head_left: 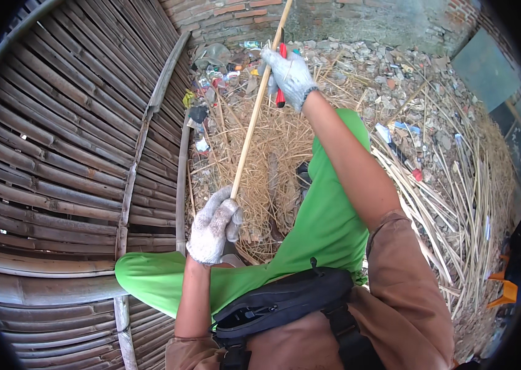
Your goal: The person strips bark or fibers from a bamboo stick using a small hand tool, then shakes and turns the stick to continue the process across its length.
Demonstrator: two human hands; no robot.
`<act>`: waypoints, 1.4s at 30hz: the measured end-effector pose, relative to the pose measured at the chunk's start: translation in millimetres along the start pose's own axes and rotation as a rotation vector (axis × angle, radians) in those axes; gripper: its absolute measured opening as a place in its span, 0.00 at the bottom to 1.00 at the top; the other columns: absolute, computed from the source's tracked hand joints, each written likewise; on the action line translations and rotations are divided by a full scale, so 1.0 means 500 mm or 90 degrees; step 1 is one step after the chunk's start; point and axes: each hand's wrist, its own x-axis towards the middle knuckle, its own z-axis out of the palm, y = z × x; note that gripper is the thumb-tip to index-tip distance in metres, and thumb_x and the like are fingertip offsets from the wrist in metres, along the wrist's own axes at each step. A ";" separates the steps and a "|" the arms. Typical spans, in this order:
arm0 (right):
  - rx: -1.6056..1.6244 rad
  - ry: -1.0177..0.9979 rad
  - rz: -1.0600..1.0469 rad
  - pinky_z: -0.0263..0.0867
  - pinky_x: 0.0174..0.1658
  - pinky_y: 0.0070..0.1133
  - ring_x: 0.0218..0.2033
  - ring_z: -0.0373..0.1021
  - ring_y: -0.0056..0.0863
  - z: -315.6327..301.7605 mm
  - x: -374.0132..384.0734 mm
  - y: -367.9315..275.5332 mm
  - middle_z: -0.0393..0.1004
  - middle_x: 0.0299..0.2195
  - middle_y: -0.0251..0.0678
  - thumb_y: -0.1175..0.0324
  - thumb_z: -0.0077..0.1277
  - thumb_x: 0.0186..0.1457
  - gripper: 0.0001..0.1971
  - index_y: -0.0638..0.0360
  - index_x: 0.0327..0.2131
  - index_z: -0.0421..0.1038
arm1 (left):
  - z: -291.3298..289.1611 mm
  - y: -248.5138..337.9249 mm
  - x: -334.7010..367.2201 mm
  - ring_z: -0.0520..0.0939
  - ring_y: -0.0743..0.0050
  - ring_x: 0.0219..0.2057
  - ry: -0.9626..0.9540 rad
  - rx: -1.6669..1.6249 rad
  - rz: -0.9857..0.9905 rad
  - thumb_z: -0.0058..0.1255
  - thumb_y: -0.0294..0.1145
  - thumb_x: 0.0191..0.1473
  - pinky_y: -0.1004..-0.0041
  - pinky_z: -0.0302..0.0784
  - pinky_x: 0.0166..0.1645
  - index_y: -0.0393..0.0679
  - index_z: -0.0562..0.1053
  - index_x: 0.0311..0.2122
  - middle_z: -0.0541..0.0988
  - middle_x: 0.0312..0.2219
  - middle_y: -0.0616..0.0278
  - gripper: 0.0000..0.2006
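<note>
A long pale bamboo stick slants from my lap side up toward the brick wall. My left hand, in a greyish-white knit glove, is closed around its lower end. Farther along, my gloved right hand grips a red-and-black utility knife held alongside the stick. The fingertips of that hand also touch the stick. The knife's blade cannot be made out. Below the stick, thin straw-coloured shavings cover the ground between my green-clad legs.
On the left stands a slatted bamboo panel. A bundle of split bamboo sticks lies to the right. Rubble and litter spread toward the brick wall. A dark waist bag rests across my lap; an orange object is at far right.
</note>
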 end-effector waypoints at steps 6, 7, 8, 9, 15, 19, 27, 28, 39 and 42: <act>-0.172 -0.178 0.022 0.68 0.22 0.22 0.17 0.69 0.20 -0.014 -0.023 -0.185 0.79 0.27 0.33 0.43 0.62 0.66 0.26 0.60 0.46 0.77 | -0.019 0.056 -0.076 0.64 0.80 0.14 -0.099 -0.198 -0.046 0.52 0.36 0.73 0.76 0.65 0.22 0.32 0.72 0.60 0.70 0.21 0.65 0.19; -0.223 -0.179 0.012 0.67 0.22 0.23 0.17 0.68 0.20 -0.019 -0.027 -0.191 0.78 0.26 0.32 0.41 0.61 0.66 0.27 0.59 0.45 0.77 | -0.027 0.055 -0.084 0.66 0.80 0.15 -0.088 -0.178 -0.023 0.50 0.36 0.74 0.76 0.66 0.21 0.31 0.72 0.61 0.72 0.22 0.64 0.20; -0.223 -0.186 0.010 0.67 0.22 0.23 0.17 0.68 0.20 -0.028 -0.030 -0.184 0.78 0.26 0.32 0.41 0.61 0.66 0.27 0.59 0.45 0.77 | -0.034 0.053 -0.094 0.67 0.80 0.16 -0.080 -0.162 0.000 0.48 0.36 0.74 0.76 0.66 0.21 0.31 0.72 0.61 0.74 0.23 0.62 0.20; -0.288 -0.160 -0.014 0.67 0.22 0.23 0.18 0.68 0.20 -0.043 -0.030 -0.164 0.78 0.26 0.32 0.41 0.60 0.67 0.27 0.59 0.45 0.77 | -0.036 0.055 -0.106 0.67 0.80 0.16 -0.055 -0.150 -0.007 0.48 0.36 0.74 0.77 0.66 0.21 0.30 0.72 0.62 0.73 0.23 0.63 0.21; -0.187 -0.198 0.132 0.69 0.26 0.22 0.23 0.71 0.21 -0.104 -0.097 0.025 0.78 0.28 0.34 0.46 0.54 0.71 0.23 0.59 0.48 0.75 | -0.069 0.035 -0.136 0.67 0.84 0.16 0.034 -0.108 -0.007 0.53 0.35 0.72 0.79 0.66 0.21 0.30 0.71 0.63 0.74 0.24 0.66 0.22; 0.131 0.006 0.162 0.71 0.27 0.23 0.23 0.72 0.22 -0.057 -0.232 0.157 0.77 0.29 0.33 0.50 0.50 0.75 0.21 0.59 0.54 0.73 | -0.080 -0.011 -0.139 0.69 0.84 0.17 0.070 -0.017 -0.026 0.50 0.36 0.74 0.79 0.66 0.22 0.29 0.71 0.64 0.76 0.26 0.66 0.22; -0.156 -0.144 0.071 0.69 0.35 0.27 0.29 0.70 0.23 0.005 -0.299 0.167 0.75 0.31 0.34 0.41 0.50 0.75 0.29 0.65 0.52 0.71 | -0.056 -0.058 -0.109 0.63 0.85 0.14 -0.063 -0.288 -0.125 0.53 0.39 0.74 0.78 0.59 0.19 0.31 0.71 0.61 0.71 0.23 0.69 0.22; -0.162 -0.145 0.091 0.69 0.35 0.27 0.29 0.70 0.23 0.003 -0.308 0.141 0.75 0.31 0.34 0.41 0.50 0.75 0.29 0.65 0.52 0.71 | -0.049 -0.051 -0.104 0.64 0.85 0.14 -0.068 -0.319 -0.146 0.51 0.38 0.75 0.77 0.60 0.19 0.31 0.70 0.63 0.71 0.23 0.70 0.22; -0.393 -0.319 0.054 0.74 0.55 0.44 0.53 0.80 0.58 0.039 -0.361 0.206 0.81 0.49 0.60 0.38 0.56 0.67 0.32 0.61 0.56 0.72 | -0.017 -0.103 -0.049 0.63 0.87 0.13 -0.065 -0.379 -0.187 0.47 0.36 0.75 0.81 0.61 0.16 0.28 0.69 0.63 0.77 0.28 0.62 0.21; -0.411 -0.321 -0.035 0.74 0.54 0.46 0.50 0.80 0.60 0.052 -0.389 0.204 0.82 0.48 0.59 0.40 0.55 0.68 0.31 0.58 0.58 0.70 | -0.038 -0.106 -0.065 0.65 0.84 0.13 -0.118 -0.335 -0.140 0.48 0.36 0.75 0.80 0.62 0.16 0.28 0.68 0.63 0.80 0.29 0.59 0.22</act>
